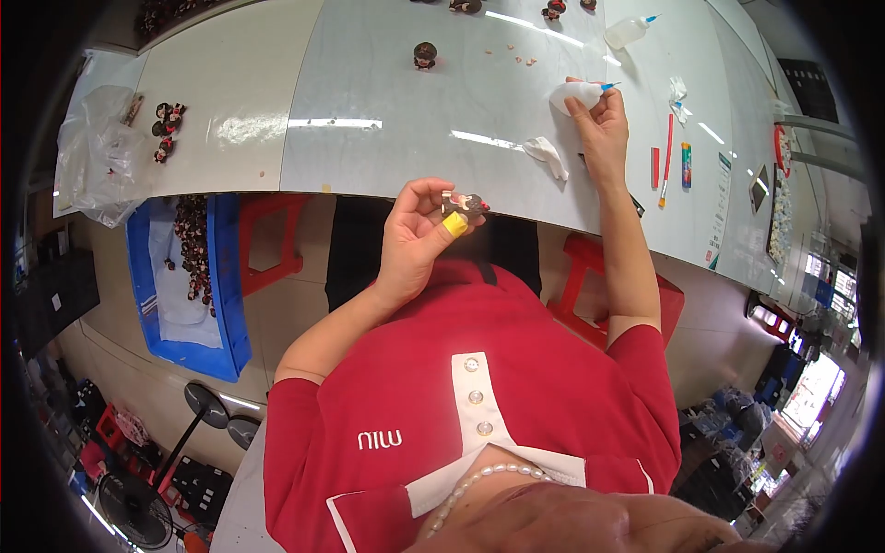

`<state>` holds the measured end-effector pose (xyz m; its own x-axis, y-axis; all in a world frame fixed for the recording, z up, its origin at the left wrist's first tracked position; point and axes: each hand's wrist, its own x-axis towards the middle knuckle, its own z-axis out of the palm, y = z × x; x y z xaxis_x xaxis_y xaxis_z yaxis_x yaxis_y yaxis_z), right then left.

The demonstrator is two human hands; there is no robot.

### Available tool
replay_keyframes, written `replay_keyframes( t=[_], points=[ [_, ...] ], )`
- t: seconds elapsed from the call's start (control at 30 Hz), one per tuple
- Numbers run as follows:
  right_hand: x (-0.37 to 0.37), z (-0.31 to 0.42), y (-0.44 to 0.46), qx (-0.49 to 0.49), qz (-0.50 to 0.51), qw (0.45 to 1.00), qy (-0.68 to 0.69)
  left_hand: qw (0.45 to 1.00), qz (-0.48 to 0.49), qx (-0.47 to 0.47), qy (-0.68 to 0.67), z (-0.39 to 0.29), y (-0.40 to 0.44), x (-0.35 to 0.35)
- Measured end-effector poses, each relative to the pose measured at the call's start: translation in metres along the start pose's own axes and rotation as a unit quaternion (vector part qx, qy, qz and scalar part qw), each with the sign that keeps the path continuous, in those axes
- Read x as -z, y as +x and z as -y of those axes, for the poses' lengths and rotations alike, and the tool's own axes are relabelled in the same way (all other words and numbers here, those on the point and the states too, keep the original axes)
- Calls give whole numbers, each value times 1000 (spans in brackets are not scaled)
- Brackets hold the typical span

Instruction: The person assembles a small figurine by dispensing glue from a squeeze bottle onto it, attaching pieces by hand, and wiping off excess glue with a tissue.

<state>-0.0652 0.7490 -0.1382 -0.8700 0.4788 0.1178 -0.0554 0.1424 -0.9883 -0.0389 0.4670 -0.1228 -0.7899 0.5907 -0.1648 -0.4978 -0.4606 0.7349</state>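
My left hand [415,235] is closed around a small dark brown figurine [461,203] with a red part at its end, held just off the table's near edge. Yellow tape wraps the thumb. Over the table, my right hand [604,134] grips a white squeeze bottle [576,96] that lies on its side, its blue needle tip pointing right. A crumpled white tissue [548,157] rests on the table to the left of my right wrist. Farther back stands another brown-headed figurine [425,55], with several small pale pieces [521,57] to its right.
A second needle bottle [629,33] is at the back right. A red-handled brush [666,161] and a green tube [686,166] lie right of my arm. Figurines [166,129] and a plastic bag [101,152] sit at left, above a blue crate [189,355].
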Motion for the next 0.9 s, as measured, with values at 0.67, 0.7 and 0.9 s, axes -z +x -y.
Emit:
replay_keyframes(
  t=[0.67,0.7,0.9],
  points=[
    [-47,71,-116,-13,224,974,-39,998,51,-26,31,3,-4,-6],
    [-47,70,-116,-10,237,971,-32,998,53,-28,35,3,-5,-6],
    [-45,65,-122,-4,248,969,-13,991,60,-68,103,6,-6,-4]
  ],
)
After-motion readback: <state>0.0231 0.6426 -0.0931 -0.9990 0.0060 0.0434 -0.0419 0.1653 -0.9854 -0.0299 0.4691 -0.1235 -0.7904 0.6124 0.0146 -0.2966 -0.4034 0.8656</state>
